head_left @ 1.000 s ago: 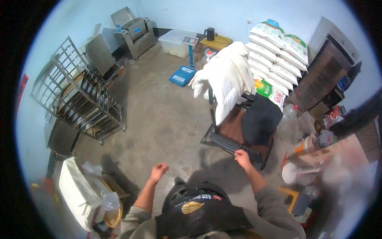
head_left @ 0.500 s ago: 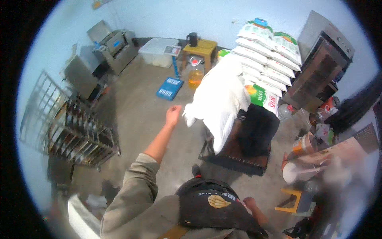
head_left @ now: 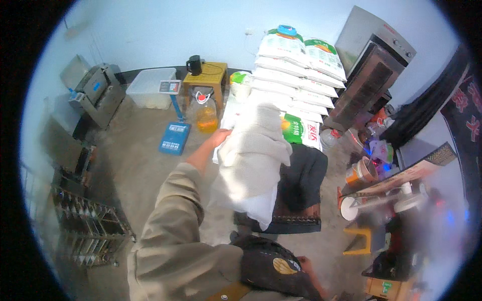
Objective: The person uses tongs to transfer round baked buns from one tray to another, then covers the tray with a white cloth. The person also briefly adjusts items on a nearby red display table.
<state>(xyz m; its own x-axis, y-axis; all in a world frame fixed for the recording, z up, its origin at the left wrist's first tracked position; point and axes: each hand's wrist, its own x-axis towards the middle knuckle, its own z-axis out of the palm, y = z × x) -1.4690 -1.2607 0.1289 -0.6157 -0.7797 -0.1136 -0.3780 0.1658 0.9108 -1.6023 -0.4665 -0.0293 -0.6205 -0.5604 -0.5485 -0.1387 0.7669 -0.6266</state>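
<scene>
In front of me, a large white cloth [head_left: 256, 155] lies bunched over a white sack [head_left: 256, 203] on a low dark bench [head_left: 296, 224]. My left hand [head_left: 219, 136] reaches forward to the cloth's left edge, its fingers closed on it. A black garment or cloth [head_left: 301, 175] hangs over the bench to the right of the sack. My right hand [head_left: 305, 263] is low beside my dark apron [head_left: 268, 266], away from the sack. Part of it is hidden behind the apron, and its finger pose is unclear.
Behind the bench are stacked flour-type sacks [head_left: 281, 67]. A blue floor scale [head_left: 174, 138], an oil jug [head_left: 206, 116] and a yellow stool [head_left: 213, 78] stand ahead on the left. A metal rack [head_left: 93, 215] is at left; buckets [head_left: 361, 170] and a yellow-legged stool [head_left: 357, 241] are right.
My view has turned and come closer to the sack. My left hand, apart from it before, is now on the cloth's left edge. My right hand stays low by the apron.
</scene>
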